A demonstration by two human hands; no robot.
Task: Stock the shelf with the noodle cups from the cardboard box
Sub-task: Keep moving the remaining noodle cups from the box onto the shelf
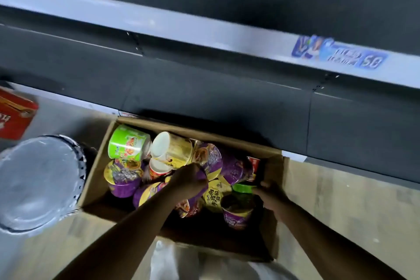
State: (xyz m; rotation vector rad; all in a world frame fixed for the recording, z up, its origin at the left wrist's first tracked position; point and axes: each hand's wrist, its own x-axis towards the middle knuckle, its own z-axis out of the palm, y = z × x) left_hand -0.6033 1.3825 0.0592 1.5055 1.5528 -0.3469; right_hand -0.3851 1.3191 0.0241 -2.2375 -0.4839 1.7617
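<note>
An open cardboard box (276,207) stands on the floor against the base of a dark shelf unit (204,88). It holds several noodle cups lying in a jumble, mostly purple, plus a green cup (127,142) and a yellow cup (172,146) at the back. My left hand (188,179) reaches into the middle of the box and grips a purple noodle cup (201,176). My right hand (271,195) is at the box's right side, its fingers curled on a green-lidded cup (243,188). The shelf boards in view carry no cups.
A bin lined with a clear bag (38,182) stands left of the box. A red carton (13,118) lies at the far left on the floor. The shelf's pale front rail (181,29) bears a blue price label (338,53). Wood-look floor surrounds the box.
</note>
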